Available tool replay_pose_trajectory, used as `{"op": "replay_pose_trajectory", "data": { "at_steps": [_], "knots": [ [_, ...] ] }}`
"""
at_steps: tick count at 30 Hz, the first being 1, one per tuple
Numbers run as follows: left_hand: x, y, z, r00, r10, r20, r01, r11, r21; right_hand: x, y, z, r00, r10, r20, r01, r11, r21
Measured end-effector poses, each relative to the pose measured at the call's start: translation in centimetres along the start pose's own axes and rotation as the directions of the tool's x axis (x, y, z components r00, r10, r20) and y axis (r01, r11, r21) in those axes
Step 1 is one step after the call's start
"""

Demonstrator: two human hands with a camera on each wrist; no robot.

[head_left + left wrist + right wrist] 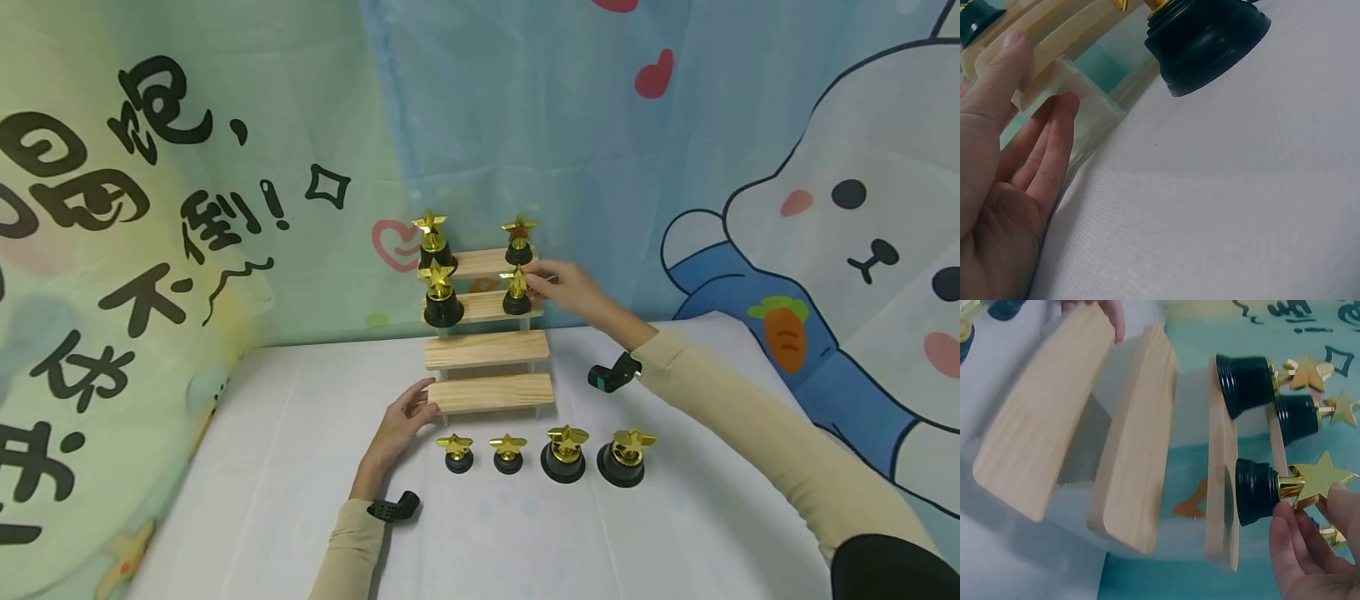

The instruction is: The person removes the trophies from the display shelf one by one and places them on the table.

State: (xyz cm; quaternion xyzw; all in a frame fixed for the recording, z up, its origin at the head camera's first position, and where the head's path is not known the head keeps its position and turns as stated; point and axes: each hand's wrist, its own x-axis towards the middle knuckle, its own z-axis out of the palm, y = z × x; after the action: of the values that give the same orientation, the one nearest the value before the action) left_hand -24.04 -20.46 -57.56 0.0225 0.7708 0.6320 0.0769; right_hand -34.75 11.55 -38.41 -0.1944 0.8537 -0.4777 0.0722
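Note:
My right hand (576, 293) pinches the gold star of a small trophy (516, 303) at the right end of the second-highest board of a tiered wooden display stand (487, 350). In the right wrist view, the trophy's black base (1255, 492) meets that board. My left hand (399, 423) holds the left end of the lowest board (495, 393). The left wrist view shows its thumb (1007, 72) on the board and its fingers beneath, by the clear side panel (1094, 103). A larger trophy (442, 308) stands at the left of the second-highest board.
Two trophies, a larger one (433, 242) and a smaller one (518, 242), stand on the top board. On the white tablecloth (525, 542) before the stand are two small trophies (458, 460) and two larger ones (564, 465). A printed curtain (525, 125) hangs close behind.

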Motion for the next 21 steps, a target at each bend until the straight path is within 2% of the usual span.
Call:
{"op": "replay_pose_trajectory", "data": {
  "at_steps": [5,13,21],
  "knots": [
    [0.0,0.0,0.0,1.000,0.008,0.002,-0.008,1.000,-0.002,-0.7,-0.5,0.3,0.999,0.034,0.026,-0.035,0.998,0.050],
    [-0.1,-0.1,0.0,1.000,0.019,-0.003,-0.019,1.000,0.023,-2.4,-0.8,1.2,0.997,0.011,0.073,-0.017,0.997,0.078],
    [-0.3,0.3,0.0,1.000,0.013,0.002,-0.013,1.000,0.020,-4.9,-2.1,3.2,0.995,0.033,0.096,-0.047,0.988,0.149]
  ]
}}
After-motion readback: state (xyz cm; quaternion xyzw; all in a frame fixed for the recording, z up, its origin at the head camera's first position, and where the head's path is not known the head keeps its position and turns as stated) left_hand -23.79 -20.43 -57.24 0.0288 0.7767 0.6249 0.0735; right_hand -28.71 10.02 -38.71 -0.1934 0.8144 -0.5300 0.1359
